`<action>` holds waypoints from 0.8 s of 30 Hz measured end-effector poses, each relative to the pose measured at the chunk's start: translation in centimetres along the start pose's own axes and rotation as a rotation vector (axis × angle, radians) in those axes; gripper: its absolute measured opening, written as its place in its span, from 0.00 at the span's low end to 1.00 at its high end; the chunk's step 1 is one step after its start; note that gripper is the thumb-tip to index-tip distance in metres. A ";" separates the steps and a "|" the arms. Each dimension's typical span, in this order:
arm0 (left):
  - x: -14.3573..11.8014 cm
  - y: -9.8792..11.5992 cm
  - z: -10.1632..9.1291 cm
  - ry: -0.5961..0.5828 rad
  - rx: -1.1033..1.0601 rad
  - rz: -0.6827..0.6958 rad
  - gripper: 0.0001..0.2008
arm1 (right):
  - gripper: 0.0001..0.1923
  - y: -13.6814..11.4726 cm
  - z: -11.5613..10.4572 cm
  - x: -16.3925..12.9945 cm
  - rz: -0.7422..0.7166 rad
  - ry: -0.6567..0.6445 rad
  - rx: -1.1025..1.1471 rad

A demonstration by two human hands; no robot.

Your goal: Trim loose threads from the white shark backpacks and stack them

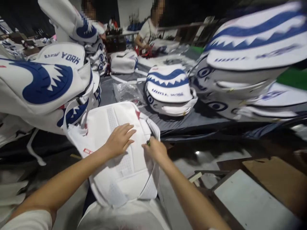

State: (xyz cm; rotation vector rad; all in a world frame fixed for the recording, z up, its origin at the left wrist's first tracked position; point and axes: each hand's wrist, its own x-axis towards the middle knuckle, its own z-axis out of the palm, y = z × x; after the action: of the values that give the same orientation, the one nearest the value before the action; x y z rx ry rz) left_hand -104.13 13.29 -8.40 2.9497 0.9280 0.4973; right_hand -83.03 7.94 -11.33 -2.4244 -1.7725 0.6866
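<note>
A white backpack point(100, 127) lies across my lap, tilted up against the table edge, its back panel and straps facing me. My left hand point(120, 139) rests on the middle of that panel, fingers stretched out and slightly apart, gripping nothing. At the bag's right side, my right hand point(157, 150) is closed around a small tool point(148, 142), dark with a green part; most of it is hidden by the fingers. That hand is beside the shoulder strap point(153, 124) on the right edge. Small red tags show on the bag's edges.
A finished-looking white and blue backpack point(170, 91) sits on the dark table point(172, 126). Stacked backpacks stand at left point(48, 83) and right point(251, 54). A clear plastic bag point(128, 92) lies between. Cardboard point(271, 182) is at lower right. Two people are across the table.
</note>
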 end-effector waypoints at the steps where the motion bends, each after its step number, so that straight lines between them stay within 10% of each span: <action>1: 3.1 -0.8 0.9 -0.076 0.042 0.041 0.19 | 0.17 -0.2 0.0 -0.3 0.000 0.015 -0.010; 6: 11.6 -3.6 3.4 -0.156 0.146 0.176 0.19 | 0.14 0.5 0.4 -0.2 0.020 0.093 -0.023; 12: 10.5 -5.5 1.8 -0.216 0.142 0.288 0.21 | 0.12 0.2 0.1 -0.2 0.016 0.041 -0.035; 19: 12.6 -12.5 -2.3 -0.139 0.186 0.144 0.22 | 0.09 0.3 0.0 -0.1 0.004 0.031 -0.060; 24: 10.8 -10.3 -1.4 -0.092 0.194 0.104 0.21 | 0.07 1.3 -0.9 0.4 -0.023 0.030 -0.013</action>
State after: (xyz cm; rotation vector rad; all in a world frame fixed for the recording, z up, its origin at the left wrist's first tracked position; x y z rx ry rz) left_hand -101.90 27.72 -4.90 3.1761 0.8634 0.2843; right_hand -81.46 8.04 -11.00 -2.4054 -1.7971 0.6355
